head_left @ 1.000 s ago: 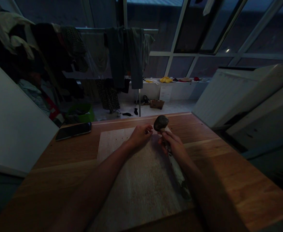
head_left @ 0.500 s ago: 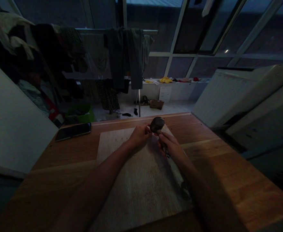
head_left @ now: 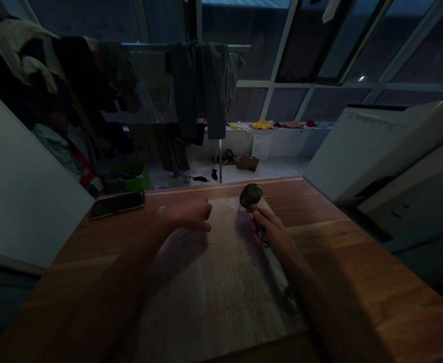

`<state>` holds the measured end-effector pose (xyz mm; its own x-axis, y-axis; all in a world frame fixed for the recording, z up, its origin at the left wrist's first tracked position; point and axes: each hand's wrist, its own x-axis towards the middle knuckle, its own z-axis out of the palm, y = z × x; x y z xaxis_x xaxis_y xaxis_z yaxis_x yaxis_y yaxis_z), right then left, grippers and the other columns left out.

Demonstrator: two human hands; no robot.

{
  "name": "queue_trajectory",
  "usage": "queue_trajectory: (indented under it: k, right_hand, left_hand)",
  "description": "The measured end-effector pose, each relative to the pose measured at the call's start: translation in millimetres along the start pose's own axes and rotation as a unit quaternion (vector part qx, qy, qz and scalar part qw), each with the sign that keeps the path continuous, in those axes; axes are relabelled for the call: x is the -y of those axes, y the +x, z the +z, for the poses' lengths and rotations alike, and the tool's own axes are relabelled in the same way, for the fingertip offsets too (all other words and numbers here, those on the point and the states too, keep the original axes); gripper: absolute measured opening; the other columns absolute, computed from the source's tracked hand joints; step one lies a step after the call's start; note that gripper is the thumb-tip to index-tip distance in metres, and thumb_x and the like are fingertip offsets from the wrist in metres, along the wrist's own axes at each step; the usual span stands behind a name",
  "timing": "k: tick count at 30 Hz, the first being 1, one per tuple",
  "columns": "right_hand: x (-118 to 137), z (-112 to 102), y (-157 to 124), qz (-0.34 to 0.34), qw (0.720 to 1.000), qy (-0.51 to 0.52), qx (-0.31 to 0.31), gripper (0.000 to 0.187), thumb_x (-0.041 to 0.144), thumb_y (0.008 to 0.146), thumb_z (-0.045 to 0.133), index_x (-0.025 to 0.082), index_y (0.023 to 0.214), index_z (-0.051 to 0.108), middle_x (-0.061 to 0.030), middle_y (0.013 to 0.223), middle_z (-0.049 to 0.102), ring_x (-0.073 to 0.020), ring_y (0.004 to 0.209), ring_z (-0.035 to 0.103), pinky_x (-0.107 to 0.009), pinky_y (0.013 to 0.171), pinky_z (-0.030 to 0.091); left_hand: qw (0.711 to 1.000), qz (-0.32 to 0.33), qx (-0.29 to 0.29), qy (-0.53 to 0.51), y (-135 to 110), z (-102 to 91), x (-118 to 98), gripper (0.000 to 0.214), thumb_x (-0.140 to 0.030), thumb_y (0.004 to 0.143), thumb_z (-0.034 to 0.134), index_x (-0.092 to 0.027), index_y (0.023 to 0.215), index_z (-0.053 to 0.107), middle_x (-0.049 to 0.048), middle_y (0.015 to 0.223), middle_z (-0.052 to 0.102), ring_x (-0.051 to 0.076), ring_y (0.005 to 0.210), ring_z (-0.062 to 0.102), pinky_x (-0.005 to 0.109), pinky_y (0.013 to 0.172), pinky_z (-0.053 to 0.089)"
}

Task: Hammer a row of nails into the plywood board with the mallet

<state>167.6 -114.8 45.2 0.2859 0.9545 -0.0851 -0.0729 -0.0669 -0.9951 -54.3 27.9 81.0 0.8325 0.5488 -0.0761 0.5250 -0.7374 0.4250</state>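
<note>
My right hand [head_left: 271, 228] is wrapped around the handle of a hammer [head_left: 251, 194], close below its dark, blunt head. The pale handle runs back toward me under the forearm. A thin nail [head_left: 239, 207] stands upright in the wooden board [head_left: 221, 287], just left of the hammer head and near the board's far edge. Over the left part of the board is my left hand [head_left: 191, 214], fingers curled, with a gap between thumb and forefinger and nothing visible in it. Several loose nails [head_left: 187, 239] lie on the board just below that hand.
The board rests on a wooden table [head_left: 342, 262]. A phone [head_left: 117, 204] lies at the table's far left. Beyond the table are a drying rack with hanging clothes [head_left: 216, 91], a green tub [head_left: 130, 176] and a small box [head_left: 247, 163]. A white cabinet-like object [head_left: 361, 146] stands on the right.
My left hand has moved left, away from the hammer head, uncovering the upright nail and the loose nails. The right hand still grips the hammer in nearly the same place.
</note>
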Motion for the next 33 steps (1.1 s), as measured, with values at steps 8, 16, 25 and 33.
queue_trajectory:
  k: [8,16,25,33]
  right_hand:
    - [0.2,2.2,-1.5,0.004,1.000,-0.017,0.014,0.046,0.058,0.078,0.067,0.019,0.102,0.066,0.0058,0.060,0.054,-0.0106,0.036,0.045,-0.024,0.035,0.028]
    - [1.0,2.6,-2.6,0.008,1.000,-0.005,0.000,0.046,0.057,0.077,0.069,0.019,0.103,0.065,0.0066,0.059,0.053,-0.0112,0.036,0.045,-0.025,0.034,0.030]
    - [3.5,2.7,-2.6,0.014,1.000,-0.009,-0.004,0.042,0.055,0.079,0.067,0.021,0.103,0.064,0.0067,0.059,0.052,-0.0114,0.035,0.045,-0.025,0.033,0.030]
    - [6.1,7.0,-6.4,0.000,1.000,-0.009,0.005,0.042,0.055,0.078,0.067,0.019,0.101,0.066,0.0061,0.060,0.053,-0.0110,0.036,0.046,-0.025,0.034,0.029]
  left_hand:
    - [0.999,-0.015,0.012,0.041,-19.7,10.3,-5.3,0.012,-0.014,0.065,0.073,-0.019,0.062,0.062,0.0062,0.090,0.064,0.017,0.069,0.055,0.029,0.064,0.042]
    - [0.988,0.069,-0.089,-0.103,37.4,32.7,0.0,0.009,-0.010,0.083,0.061,-0.017,0.082,0.067,0.0008,0.077,0.067,0.014,0.069,0.058,0.025,0.066,0.043]
    - [0.989,0.061,-0.120,-0.055,52.9,41.6,-6.6,0.015,-0.008,0.076,0.064,-0.021,0.071,0.071,0.0041,0.076,0.068,0.017,0.068,0.056,0.029,0.070,0.046]
    - [0.977,0.034,-0.116,-0.177,55.0,52.1,-4.7,0.012,-0.014,0.082,0.066,-0.017,0.089,0.075,0.0027,0.079,0.071,0.015,0.068,0.060,0.027,0.068,0.046]
